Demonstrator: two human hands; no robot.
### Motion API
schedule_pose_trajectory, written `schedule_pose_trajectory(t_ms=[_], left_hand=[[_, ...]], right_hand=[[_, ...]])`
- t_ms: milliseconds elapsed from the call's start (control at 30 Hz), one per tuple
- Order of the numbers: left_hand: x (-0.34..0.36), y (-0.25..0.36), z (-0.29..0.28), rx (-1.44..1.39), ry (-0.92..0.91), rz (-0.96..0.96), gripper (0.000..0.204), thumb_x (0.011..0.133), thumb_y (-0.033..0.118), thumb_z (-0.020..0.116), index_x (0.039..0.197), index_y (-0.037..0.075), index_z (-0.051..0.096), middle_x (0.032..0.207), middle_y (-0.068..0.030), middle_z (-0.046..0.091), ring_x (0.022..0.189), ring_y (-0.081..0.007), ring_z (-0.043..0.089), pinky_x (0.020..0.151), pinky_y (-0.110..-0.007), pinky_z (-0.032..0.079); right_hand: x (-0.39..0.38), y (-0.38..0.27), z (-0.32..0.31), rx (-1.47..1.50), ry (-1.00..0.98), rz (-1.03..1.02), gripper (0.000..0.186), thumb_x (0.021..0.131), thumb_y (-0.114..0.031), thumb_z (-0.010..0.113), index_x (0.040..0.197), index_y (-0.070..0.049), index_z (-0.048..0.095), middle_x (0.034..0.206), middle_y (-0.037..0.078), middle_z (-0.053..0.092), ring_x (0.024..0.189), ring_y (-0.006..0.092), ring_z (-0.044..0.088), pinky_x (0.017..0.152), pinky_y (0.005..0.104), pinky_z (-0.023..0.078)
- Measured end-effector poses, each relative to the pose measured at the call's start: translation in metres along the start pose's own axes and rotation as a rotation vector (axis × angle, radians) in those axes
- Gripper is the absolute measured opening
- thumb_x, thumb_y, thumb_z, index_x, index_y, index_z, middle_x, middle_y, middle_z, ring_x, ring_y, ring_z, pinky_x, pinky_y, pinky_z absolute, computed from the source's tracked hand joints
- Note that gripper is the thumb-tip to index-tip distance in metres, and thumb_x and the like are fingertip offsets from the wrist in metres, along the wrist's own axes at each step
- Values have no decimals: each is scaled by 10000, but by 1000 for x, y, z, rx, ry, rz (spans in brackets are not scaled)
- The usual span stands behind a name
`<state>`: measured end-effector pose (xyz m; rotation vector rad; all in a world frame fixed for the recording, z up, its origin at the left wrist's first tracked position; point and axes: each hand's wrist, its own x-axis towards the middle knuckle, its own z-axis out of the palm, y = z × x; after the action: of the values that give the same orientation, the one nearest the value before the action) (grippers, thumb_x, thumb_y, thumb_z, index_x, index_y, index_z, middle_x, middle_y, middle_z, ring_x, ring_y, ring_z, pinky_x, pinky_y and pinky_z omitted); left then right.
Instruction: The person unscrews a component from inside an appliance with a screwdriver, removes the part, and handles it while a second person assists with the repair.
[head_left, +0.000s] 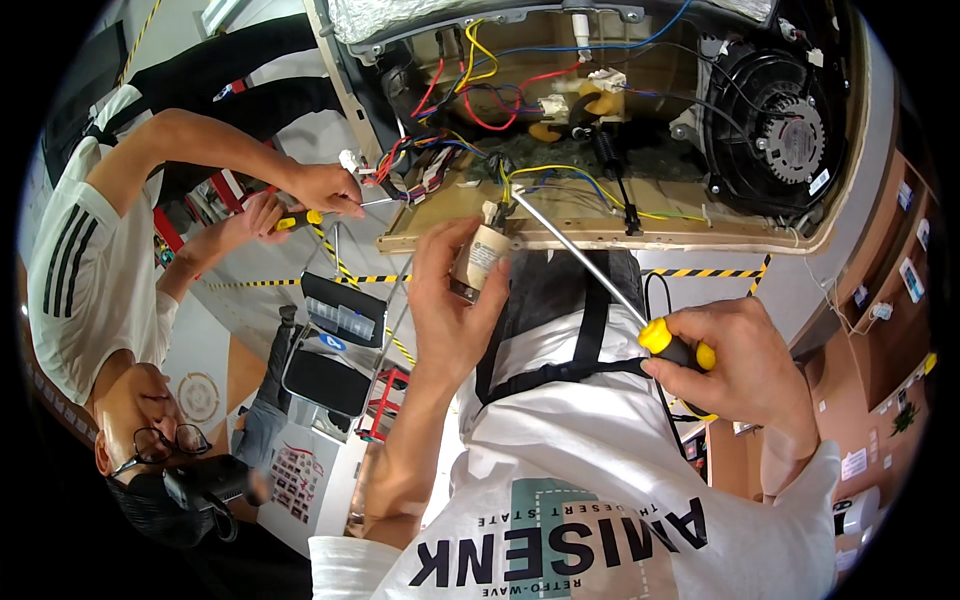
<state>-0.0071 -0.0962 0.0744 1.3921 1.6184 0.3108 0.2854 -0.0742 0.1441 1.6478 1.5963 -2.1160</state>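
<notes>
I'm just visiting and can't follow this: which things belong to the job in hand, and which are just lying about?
In use:
Long screwdriver, in the right hand
Beige-labelled part, in the left hand
Coloured wires
Opened casing

Apparently just around:
Black-seated chair
Small green plant
Black-and-yellow floor tape

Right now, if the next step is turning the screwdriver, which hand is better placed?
Probably the right hand: it holds the screwdriver by its handle, shaft pointing away from you. The left hand is busy holding the cream-labelled part.
</notes>
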Motion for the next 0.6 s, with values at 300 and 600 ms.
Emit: schedule_pose_trajectory(t_ms=[300,600], left_hand=[[1,24,-4,-55,2,-91,774,811,37,756,1476,-15,362,1144,-179,615,970,-288,630,847,-361,506],[-1,12,-4,131,7,65,772,793,2,735,1473,-4,370,1126,-196,619,972,-370,611,857,-414,477]], right_hand=[[4,-11,-23,-209,-143,-38,220,762,-242,753,842,-40,718,693,134,671,630,318,646,578,397,480],[10,-17,-25,-213,-197,-38,207,775,-235,744,806,-34,705,676,143,659,632,320,648,588,409,489]])
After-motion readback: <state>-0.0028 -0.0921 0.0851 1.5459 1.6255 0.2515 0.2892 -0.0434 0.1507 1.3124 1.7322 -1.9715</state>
